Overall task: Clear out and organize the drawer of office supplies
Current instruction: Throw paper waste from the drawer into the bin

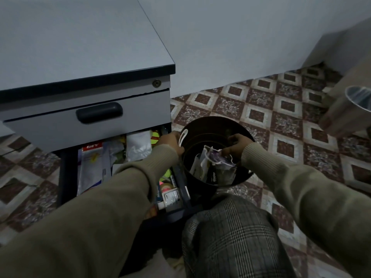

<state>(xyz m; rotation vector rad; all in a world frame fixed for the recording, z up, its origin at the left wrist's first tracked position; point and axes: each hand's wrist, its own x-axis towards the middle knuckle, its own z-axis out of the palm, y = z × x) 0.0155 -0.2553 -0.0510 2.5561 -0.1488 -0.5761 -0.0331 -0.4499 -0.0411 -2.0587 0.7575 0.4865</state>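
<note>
Dropping rubbish: right hand (pixel 237 144) pinches crumpled paper (pixel 215 157) inside the bin (pixel 244 178); left hand (pixel 170 140) grips its rim; release low, keeping the bin steady.

the left hand (pixel 170 142) gripped a white loop (pixel 183 137) at the dark bin's (pixel 244 135) nine o'clock rim; the right hand (pixel 237 145) pinched crumpled paper (pixel 215 157) inside, the open drawer (pixel 181 185) just beside it.
</note>
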